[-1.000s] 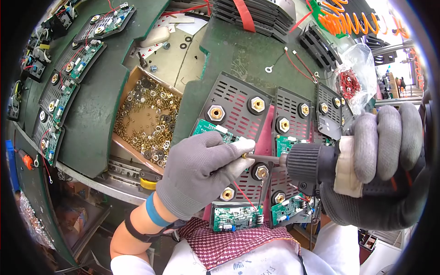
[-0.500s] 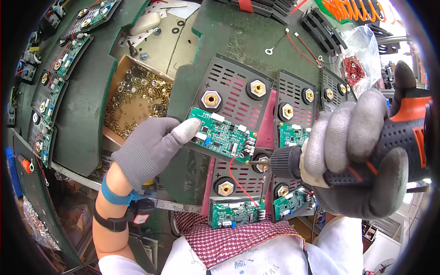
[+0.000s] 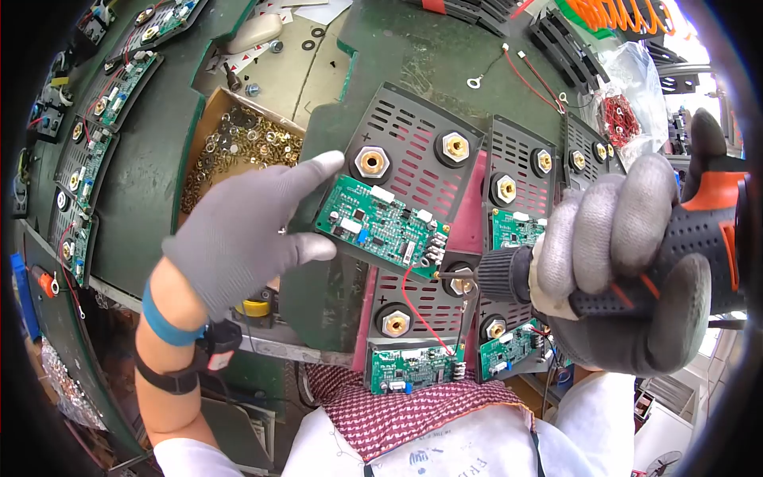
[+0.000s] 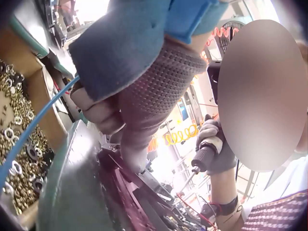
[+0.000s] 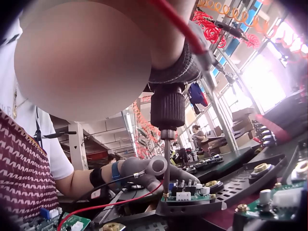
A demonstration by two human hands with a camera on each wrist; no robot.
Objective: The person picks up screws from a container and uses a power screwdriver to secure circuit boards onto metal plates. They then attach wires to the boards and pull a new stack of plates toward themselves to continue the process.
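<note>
My gloved right hand [image 3: 620, 262] grips an orange and black power screwdriver [image 3: 675, 246]. Its bit meets a screw at the lower right corner of a green circuit board [image 3: 381, 226], which lies on a slotted dark metal plate [image 3: 413, 151]. In the right wrist view the bit [image 5: 167, 163] stands upright on the board's corner beside white connectors. The left hand [image 3: 246, 230] is at the board's left end, thumb and index finger spread around that edge; whether they touch it is unclear. A red wire [image 3: 409, 298] runs from near the screw down to a lower board [image 3: 413, 366].
A cardboard box [image 3: 195, 163] of brass screws and washers sits left of the plate. More plates with boards stand to the right and in a row at far left [image 3: 95, 159]. Ring-terminal wires [image 3: 517, 71] and a bag of red wires [image 3: 620, 119] lie at the back right.
The left hand has moved off the screw and bit to the board's left edge, its thumb and index finger now apart. The right hand and screwdriver shifted slightly, with the bit still at the corner.
</note>
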